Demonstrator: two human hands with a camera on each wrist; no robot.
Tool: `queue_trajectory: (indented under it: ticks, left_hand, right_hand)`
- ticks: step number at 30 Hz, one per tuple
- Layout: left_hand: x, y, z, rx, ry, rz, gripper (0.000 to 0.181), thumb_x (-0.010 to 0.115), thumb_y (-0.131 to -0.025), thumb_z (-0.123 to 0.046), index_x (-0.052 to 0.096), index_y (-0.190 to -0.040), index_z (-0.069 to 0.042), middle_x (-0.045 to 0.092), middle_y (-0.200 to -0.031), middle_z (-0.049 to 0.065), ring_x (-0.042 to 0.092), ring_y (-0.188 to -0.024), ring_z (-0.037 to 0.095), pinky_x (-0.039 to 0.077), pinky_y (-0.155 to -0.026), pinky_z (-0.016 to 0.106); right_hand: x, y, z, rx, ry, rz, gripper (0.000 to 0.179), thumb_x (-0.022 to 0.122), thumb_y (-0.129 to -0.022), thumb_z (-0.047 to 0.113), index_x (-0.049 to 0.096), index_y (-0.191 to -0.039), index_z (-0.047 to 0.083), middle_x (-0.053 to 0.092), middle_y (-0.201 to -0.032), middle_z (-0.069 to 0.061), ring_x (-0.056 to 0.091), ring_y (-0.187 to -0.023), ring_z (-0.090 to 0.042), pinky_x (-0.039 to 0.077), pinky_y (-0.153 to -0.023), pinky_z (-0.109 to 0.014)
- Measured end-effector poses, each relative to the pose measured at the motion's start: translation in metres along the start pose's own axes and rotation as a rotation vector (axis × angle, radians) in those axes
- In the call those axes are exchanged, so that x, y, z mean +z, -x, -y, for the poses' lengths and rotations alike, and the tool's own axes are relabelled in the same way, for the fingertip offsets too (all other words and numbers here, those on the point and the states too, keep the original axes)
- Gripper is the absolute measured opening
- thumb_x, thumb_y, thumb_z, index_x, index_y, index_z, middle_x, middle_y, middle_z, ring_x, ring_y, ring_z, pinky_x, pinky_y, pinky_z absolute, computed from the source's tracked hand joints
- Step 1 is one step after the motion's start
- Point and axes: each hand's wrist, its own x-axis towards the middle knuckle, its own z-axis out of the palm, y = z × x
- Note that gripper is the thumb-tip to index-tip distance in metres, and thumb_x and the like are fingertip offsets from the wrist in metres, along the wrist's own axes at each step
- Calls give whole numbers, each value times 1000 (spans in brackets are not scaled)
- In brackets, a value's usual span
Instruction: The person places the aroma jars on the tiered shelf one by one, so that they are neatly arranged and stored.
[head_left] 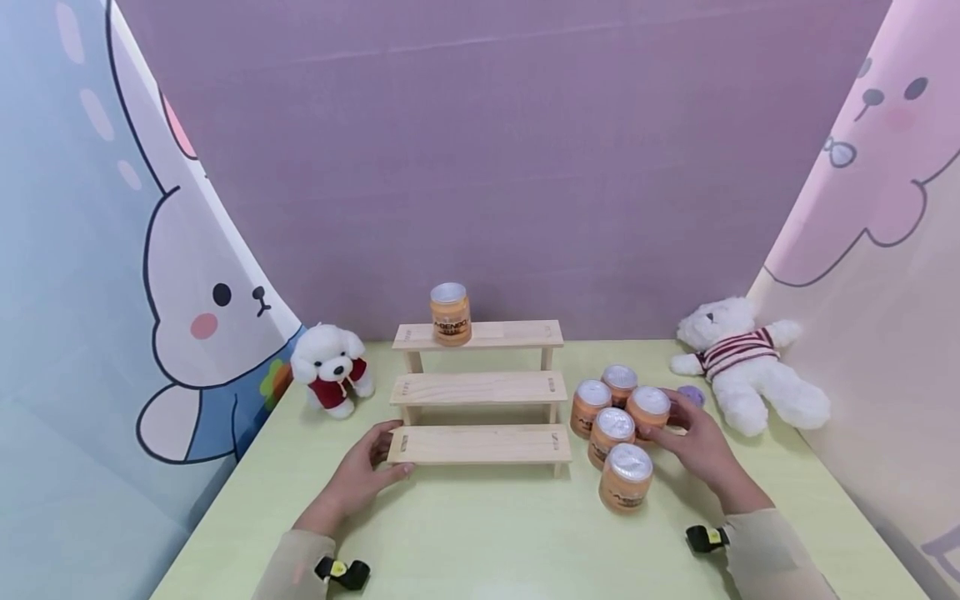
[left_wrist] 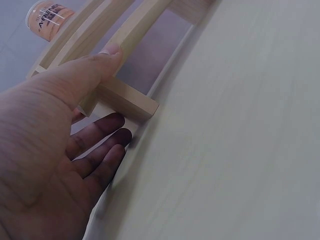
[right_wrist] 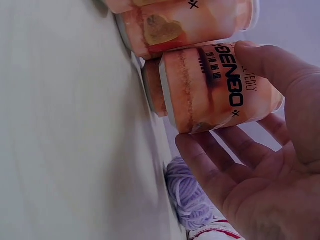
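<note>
A three-step wooden display stand stands on the table. My left hand grips the left end of its lowest step, and in the left wrist view the thumb lies along the board. My right hand holds an orange can with a silver lid between thumb and fingers. In the right wrist view this can is held by its sides, its base close to the table. Several matching cans cluster just left of it. Another can sits on the top step, left of centre.
A white plush dog in a red top is left of the stand. At the back right lies a white plush bear in a striped sweater, with a purple yarn ball beside it. Printed cloth walls enclose the pale table.
</note>
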Motion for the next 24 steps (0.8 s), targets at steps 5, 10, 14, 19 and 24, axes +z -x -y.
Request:
queue_trajectory:
  ticks: [5, 10, 14, 19, 24]
  left_hand:
    - [-1, 0, -2, 1, 3, 3, 77, 89, -86, -31, 49, -151, -21, 66, -126, 4, 62, -117, 21, 45, -108, 46]
    - [-1, -1, -2, -1, 2, 4, 77, 89, -86, -31, 49, -151, -21, 66, -126, 4, 62, -116, 21, 45, -108, 47]
    - [0, -1, -1, -1, 7, 6, 77, 89, -86, -32, 49, -151, -21, 66, -125, 3, 62, -116, 22, 45, -109, 49]
    - [0, -2, 2, 6, 4, 7, 77, 90, -86, -31, 49, -151, -20, 66, -125, 3, 62, -116, 21, 45, -109, 48]
    - [-1, -2, 2, 20, -2, 5, 77, 90, -86, -30, 49, -150, -21, 66, -125, 3, 62, -115, 21, 47, -107, 43]
  right_hand:
    - [-4, 1, 5, -20, 17, -37, 69, 83, -93, 20, 50, -151, 5, 66, -130, -25, 61, -110, -28, 52, -81, -25]
    - [-10, 2, 9, -33, 8, -65, 66, 82, -94, 16, 50, -150, 4, 65, -129, -25, 59, -104, -10, 51, -80, -22]
    - [-15, 2, 12, -32, -10, -91, 66, 81, -94, 14, 49, -150, 1, 64, -130, -28, 56, -101, 0, 51, -79, -20]
    - [-21, 1, 14, -35, -3, -113, 65, 81, -94, 14, 50, -150, 2, 65, -127, -25, 56, -100, 0, 52, -75, -21]
    - [-26, -2, 18, -61, 11, -149, 63, 81, -93, 11, 52, -149, 1, 65, -125, -21, 56, -99, 1, 51, -75, -19]
